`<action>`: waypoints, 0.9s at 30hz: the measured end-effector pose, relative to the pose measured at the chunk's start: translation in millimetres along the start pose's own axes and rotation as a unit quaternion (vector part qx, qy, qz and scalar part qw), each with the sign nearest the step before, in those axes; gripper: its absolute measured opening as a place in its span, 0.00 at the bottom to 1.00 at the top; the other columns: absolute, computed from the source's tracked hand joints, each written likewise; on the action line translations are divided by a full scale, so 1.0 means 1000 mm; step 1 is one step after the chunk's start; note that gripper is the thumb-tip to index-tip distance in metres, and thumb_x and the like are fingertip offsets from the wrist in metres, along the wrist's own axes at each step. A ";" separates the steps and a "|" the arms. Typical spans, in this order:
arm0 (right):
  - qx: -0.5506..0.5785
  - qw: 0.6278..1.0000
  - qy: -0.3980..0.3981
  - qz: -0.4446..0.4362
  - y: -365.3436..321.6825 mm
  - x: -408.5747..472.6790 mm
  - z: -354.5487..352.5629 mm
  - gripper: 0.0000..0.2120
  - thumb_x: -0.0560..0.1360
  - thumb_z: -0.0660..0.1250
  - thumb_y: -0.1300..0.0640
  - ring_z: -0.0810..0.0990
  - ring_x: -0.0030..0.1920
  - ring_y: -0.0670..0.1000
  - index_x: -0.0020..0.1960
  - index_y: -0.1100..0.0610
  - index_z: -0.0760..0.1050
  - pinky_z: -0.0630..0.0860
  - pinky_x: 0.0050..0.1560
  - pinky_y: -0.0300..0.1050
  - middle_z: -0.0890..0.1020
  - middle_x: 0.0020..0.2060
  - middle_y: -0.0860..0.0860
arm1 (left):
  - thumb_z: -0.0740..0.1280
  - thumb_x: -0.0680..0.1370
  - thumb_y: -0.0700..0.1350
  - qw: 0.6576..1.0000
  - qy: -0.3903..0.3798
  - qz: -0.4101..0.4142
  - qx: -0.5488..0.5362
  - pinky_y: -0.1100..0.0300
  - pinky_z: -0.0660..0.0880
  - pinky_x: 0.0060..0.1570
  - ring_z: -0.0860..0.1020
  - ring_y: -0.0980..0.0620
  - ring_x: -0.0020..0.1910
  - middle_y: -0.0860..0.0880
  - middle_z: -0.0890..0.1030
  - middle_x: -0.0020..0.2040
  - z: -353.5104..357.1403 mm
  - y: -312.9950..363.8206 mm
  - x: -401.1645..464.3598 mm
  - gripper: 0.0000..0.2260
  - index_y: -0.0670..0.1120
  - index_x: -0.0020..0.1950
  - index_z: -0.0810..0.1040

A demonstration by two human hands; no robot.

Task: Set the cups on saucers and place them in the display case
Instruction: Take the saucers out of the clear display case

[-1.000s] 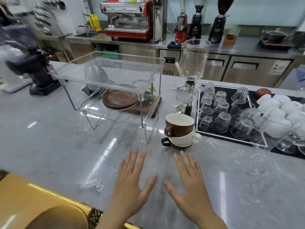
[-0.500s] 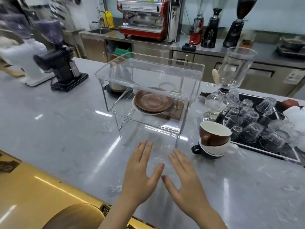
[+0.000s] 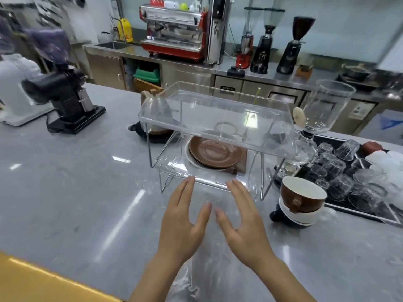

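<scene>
Both hands hover flat over the grey marbled bench (image 3: 72, 192), fingers straight and holding nothing: the left hand (image 3: 183, 221) and the right hand (image 3: 242, 221) lie side by side with thumbs nearly meeting, fingertips at the front lip of the clear acrylic display case (image 3: 218, 118) at 12 o'clock. The case stands on thin wire legs, two open tiers with glossy, see-through walls; on its lower tier rests a round brown saucer (image 3: 214, 152) stacked on a white one. At 2 o'clock from the hands, just beside the case's right leg, a brown cup (image 3: 302, 196) with a white inside sits nested in a white cup (image 3: 303, 214) atop a dark one. Beyond, a black mat holds upturned glasses (image 3: 340, 168). Wide bare bench spreads toward 9 o'clock, up to a black grinder (image 3: 65, 97). Compared with a second ago, the hands have reached forward to the case's edge, and the view has swung left, centring the case.
</scene>
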State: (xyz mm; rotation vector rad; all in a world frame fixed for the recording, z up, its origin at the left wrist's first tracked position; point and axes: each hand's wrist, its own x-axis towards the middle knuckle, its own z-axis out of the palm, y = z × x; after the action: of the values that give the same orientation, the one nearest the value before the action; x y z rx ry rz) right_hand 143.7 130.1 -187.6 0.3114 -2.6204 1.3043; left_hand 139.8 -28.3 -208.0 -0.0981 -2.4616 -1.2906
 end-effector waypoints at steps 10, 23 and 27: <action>0.071 0.989 0.090 0.098 -0.010 0.067 0.004 0.27 0.79 0.66 0.53 0.62 0.73 0.38 0.75 0.46 0.62 0.59 0.69 0.33 0.65 0.73 0.38 | 0.66 0.82 0.50 0.996 0.031 -0.019 -0.083 0.60 0.62 0.74 0.65 0.60 0.75 0.59 0.68 0.74 -0.006 0.007 0.074 0.25 0.49 0.78 0.66; 0.238 0.935 0.153 0.216 0.012 0.151 0.013 0.25 0.77 0.67 0.43 0.78 0.61 0.48 0.71 0.49 0.67 0.76 0.62 0.51 0.78 0.63 0.46 | 0.63 0.81 0.58 0.965 -0.017 -0.188 -0.182 0.51 0.72 0.67 0.76 0.52 0.66 0.55 0.80 0.65 0.011 -0.007 0.166 0.18 0.53 0.68 0.77; 0.286 0.908 0.164 0.259 0.012 0.165 0.017 0.26 0.77 0.66 0.44 0.77 0.64 0.55 0.72 0.51 0.67 0.74 0.65 0.57 0.77 0.64 0.52 | 0.61 0.84 0.50 0.950 -0.037 -0.209 -0.228 0.55 0.76 0.54 0.80 0.51 0.54 0.49 0.83 0.52 0.017 -0.008 0.181 0.13 0.44 0.58 0.80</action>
State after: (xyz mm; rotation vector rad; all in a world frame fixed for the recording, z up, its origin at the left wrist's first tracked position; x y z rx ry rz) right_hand -19.0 106.8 -162.3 -0.5281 -2.0490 2.0705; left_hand -35.4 -37.5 -160.9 0.2813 -2.2668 -2.0540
